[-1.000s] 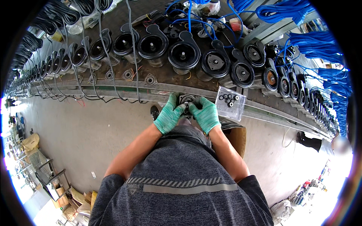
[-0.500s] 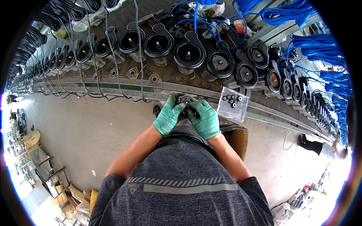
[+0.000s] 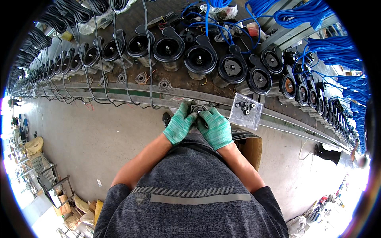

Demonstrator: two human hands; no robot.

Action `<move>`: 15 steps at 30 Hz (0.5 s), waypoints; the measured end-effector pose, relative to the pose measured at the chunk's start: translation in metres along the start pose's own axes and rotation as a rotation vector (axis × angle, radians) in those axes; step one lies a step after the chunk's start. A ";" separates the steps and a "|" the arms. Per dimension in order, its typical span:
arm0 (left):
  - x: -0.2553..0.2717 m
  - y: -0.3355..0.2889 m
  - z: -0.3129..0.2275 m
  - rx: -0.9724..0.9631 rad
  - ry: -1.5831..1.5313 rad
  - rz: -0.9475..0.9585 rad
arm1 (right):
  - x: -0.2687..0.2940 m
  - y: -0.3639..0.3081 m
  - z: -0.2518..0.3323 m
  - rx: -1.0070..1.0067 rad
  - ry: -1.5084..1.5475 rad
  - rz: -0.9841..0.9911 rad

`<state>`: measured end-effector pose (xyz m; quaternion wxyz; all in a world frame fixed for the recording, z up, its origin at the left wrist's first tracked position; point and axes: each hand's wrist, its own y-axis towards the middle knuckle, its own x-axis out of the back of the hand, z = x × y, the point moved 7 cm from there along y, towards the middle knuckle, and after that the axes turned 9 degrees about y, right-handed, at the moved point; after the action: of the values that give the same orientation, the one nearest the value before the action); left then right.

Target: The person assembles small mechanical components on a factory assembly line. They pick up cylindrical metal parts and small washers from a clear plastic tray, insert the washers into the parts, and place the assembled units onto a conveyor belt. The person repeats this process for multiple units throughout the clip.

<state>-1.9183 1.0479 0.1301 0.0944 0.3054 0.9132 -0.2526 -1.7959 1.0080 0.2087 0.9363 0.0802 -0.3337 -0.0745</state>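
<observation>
Both my hands wear green knitted gloves with dark fingertips and meet at the bench's front edge. My left hand (image 3: 178, 124) is closed around the left side of a round metal flange (image 3: 199, 107). From the other side, my right hand (image 3: 216, 127) has its fingers pinched together at the flange's middle; whatever small part sits there is hidden by the fingertips. Just right of my hands stands a clear plastic box (image 3: 237, 121) holding several small black ring-shaped parts (image 3: 247, 112).
Black-rimmed motor housings (image 3: 200, 59) line the bench in a long curve. Loose metal flanges (image 3: 164, 84) lie in front of them. Black cables (image 3: 150, 59) hang down at left, blue cable bundles (image 3: 335, 49) at right. A cardboard box (image 3: 254, 152) stands below my right forearm.
My right fingertips have come closer to my left thumb over the flange's middle. Both hands otherwise stay in place; the whole view has shifted slightly.
</observation>
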 end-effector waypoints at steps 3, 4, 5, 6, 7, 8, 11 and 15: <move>0.001 0.003 0.000 -0.028 0.194 -0.022 | 0.001 0.001 0.000 -0.035 -0.092 0.061; 0.000 0.004 0.000 -0.026 0.181 -0.023 | 0.003 0.002 0.001 -0.047 -0.116 0.082; 0.000 0.003 -0.002 -0.024 0.169 -0.025 | 0.004 0.002 0.001 -0.060 -0.140 0.103; -0.001 0.003 -0.003 -0.022 0.156 -0.027 | 0.008 0.003 -0.003 -0.111 -0.062 0.039; -0.001 0.003 -0.004 -0.020 0.096 -0.034 | 0.011 0.003 -0.008 -0.161 0.015 -0.024; -0.002 0.002 -0.006 -0.018 0.036 -0.042 | 0.014 0.003 -0.014 -0.211 0.092 -0.087; -0.005 0.000 -0.008 0.000 -0.120 -0.053 | 0.010 0.001 -0.042 -0.346 0.142 -0.042; -0.011 -0.003 -0.013 -0.006 -0.130 -0.014 | -0.013 -0.010 -0.067 -0.662 0.778 0.140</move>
<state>-1.9115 1.0473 0.1456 0.1526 0.2815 0.9081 -0.2699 -1.7645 1.0079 0.1475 0.9691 -0.2211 0.0765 -0.0780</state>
